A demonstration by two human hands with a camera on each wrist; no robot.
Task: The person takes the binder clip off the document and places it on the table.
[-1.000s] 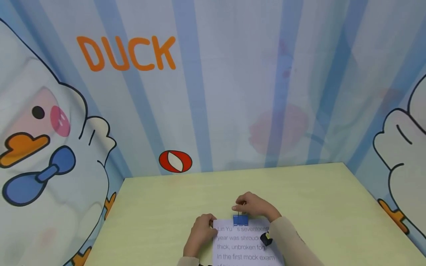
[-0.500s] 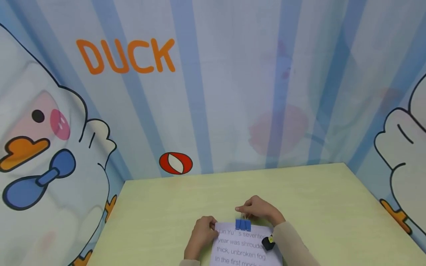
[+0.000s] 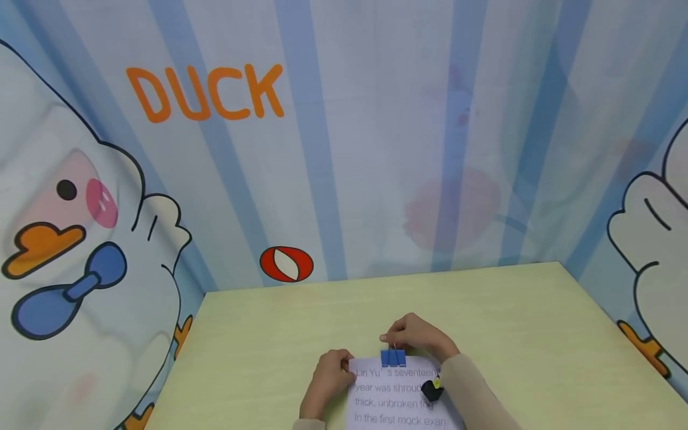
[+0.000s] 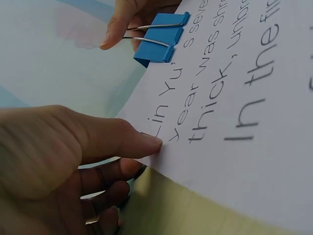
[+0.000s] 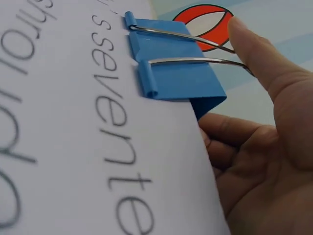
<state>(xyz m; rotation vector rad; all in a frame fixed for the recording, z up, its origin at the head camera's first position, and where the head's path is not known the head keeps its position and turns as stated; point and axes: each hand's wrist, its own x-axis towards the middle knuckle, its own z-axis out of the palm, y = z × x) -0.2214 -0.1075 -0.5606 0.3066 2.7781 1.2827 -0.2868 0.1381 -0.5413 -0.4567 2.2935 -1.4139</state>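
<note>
A white sheet of paper [image 3: 387,395] printed with large text stands at the bottom middle of the head view. My left hand [image 3: 329,376] pinches its upper left corner; the left wrist view has the thumb [image 4: 139,139] on top and the other fingers behind. A blue binder clip [image 3: 393,358] sits on the paper's top edge. My right hand [image 3: 421,335] holds the clip's wire handles, its thumb [image 5: 254,49] against them in the right wrist view. The back handle is hidden. How many sheets the clip grips, I cannot tell.
The pale yellow table [image 3: 285,322] spreads around the hands. Behind it hangs a blue-striped curtain [image 3: 371,149] with "DUCK" lettering and cartoon ducks at both sides. A small black piece with a yellow spot [image 3: 432,390] is at the right wrist.
The clip and paper top dip slightly, then rise a little, and the page straightens in view. Both hands keep their hold. The head view has tilted slightly.
</note>
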